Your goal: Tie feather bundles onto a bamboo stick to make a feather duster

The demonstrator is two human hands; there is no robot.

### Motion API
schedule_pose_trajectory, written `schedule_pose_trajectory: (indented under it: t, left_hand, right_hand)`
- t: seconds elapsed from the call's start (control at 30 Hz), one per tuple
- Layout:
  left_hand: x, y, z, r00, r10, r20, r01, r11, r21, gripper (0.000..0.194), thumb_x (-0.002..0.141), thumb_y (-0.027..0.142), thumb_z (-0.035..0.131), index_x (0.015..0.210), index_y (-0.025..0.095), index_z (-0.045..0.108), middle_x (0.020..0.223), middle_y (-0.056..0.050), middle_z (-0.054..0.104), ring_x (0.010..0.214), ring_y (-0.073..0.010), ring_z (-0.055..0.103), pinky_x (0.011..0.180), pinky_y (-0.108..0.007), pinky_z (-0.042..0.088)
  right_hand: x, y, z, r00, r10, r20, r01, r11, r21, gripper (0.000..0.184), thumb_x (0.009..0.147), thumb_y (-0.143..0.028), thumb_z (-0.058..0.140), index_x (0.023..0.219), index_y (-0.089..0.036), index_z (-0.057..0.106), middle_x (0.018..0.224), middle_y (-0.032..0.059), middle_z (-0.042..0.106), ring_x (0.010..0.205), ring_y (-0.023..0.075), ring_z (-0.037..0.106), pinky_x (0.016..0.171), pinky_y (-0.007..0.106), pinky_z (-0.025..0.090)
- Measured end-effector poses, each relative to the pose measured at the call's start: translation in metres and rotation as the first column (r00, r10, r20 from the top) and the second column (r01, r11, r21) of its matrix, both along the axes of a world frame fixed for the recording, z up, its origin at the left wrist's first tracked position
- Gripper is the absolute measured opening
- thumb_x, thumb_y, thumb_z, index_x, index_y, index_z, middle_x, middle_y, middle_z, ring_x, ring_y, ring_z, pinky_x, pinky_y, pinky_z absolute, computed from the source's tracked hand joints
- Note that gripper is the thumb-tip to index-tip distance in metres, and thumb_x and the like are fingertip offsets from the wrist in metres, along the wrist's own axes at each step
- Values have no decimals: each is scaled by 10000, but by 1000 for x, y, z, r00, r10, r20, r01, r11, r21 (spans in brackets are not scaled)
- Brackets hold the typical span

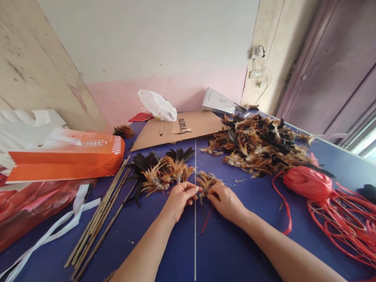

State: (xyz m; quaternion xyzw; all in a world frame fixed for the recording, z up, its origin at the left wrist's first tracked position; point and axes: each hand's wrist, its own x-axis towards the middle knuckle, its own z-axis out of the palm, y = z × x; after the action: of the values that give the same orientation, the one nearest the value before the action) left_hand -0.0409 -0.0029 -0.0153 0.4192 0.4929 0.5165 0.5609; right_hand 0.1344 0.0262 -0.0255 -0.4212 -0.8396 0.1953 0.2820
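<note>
A small bunch of brown feathers (207,181) is between my two hands, just above the table. My right hand (225,201) is closed in a pinch on the base of this bunch. My left hand (183,197) pinches a bit of red string at the bunch's left side; its other fingers are curled. A loose tail of red string (207,221) hangs below the feathers. Just beyond my left hand lie tied feather bundles (164,172), brown in front with black plumes behind.
A large heap of loose feathers (258,145) lies at the back right, near a red string ball (308,184). Thin sticks (100,215) and an orange bag (67,160) are at left. Flattened cardboard (182,127), a white plastic bag (158,105) and a grey box (217,101) stand behind.
</note>
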Motion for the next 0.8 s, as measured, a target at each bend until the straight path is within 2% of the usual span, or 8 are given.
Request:
schedule_pose_trajectory:
  t: [0.07, 0.13, 0.27, 0.37, 0.6, 0.67, 0.8]
  left_hand:
    - [1, 0, -3, 992, -11, 122, 16, 999, -34, 177, 627, 245, 683, 683, 135, 556, 785, -56, 655, 511, -50, 470, 412, -156, 293]
    - [1, 1, -5, 984, -15, 179, 25, 998, -52, 195, 617, 241, 691, 675, 139, 535, 757, -45, 649, 487, -42, 446, 403, -155, 269]
    - [1, 1, -7, 985, -31, 168, 38, 998, -41, 220, 612, 261, 692, 658, 138, 516, 680, -15, 612, 449, -29, 401, 390, -159, 232]
    - [1, 1, -7, 987, -49, 152, 55, 998, -35, 237, 614, 273, 689, 658, 136, 501, 648, -1, 583, 434, -23, 379, 387, -159, 216]
    - [1, 1, -9, 993, -54, 105, 58, 997, -42, 234, 622, 271, 677, 645, 138, 486, 584, 22, 550, 420, -24, 382, 378, -151, 240]
    - [1, 1, -7, 999, -15, 44, 17, 999, -40, 225, 627, 281, 672, 660, 137, 502, 608, 10, 574, 455, -40, 446, 392, -148, 296]
    - [1, -2, 0, 967, 47, -252, -55, 998, -21, 288, 646, 405, 645, 684, 137, 544, 620, -20, 609, 499, -100, 547, 387, -179, 375]
  right_hand:
    - [-1, -3, 2, 999, -7, 45, 6, 1000, 24, 101, 774, -185, 497, 675, -174, 513, 732, 24, 572, 685, 131, 518, 627, 226, 370]
    - [-3, -6, 6, 993, -20, 115, 11, 997, 75, 119, 792, -187, 466, 682, -173, 509, 725, 31, 574, 681, 134, 526, 625, 228, 366]
    - [-7, -13, 11, 961, -65, 268, 10, 979, 202, 166, 822, -191, 404, 705, -173, 519, 742, 52, 587, 652, 135, 533, 578, 230, 339]
    - [-9, -15, 13, 937, -97, 335, 14, 971, 240, 149, 814, -187, 401, 734, -174, 526, 761, 57, 597, 632, 136, 534, 538, 235, 310]
    - [-10, -15, 10, 939, -117, 324, 35, 968, 248, 137, 795, -178, 410, 709, -178, 516, 724, 41, 590, 620, 142, 541, 535, 245, 295]
    - [-9, -15, 9, 952, -119, 284, 55, 973, 224, 153, 795, -173, 410, 675, -178, 506, 693, 33, 581, 606, 134, 530, 540, 240, 301]
    - [-6, -15, 10, 987, -88, 135, 64, 983, 170, 187, 798, -172, 410, 621, -181, 471, 664, 20, 562, 587, 116, 494, 562, 224, 323]
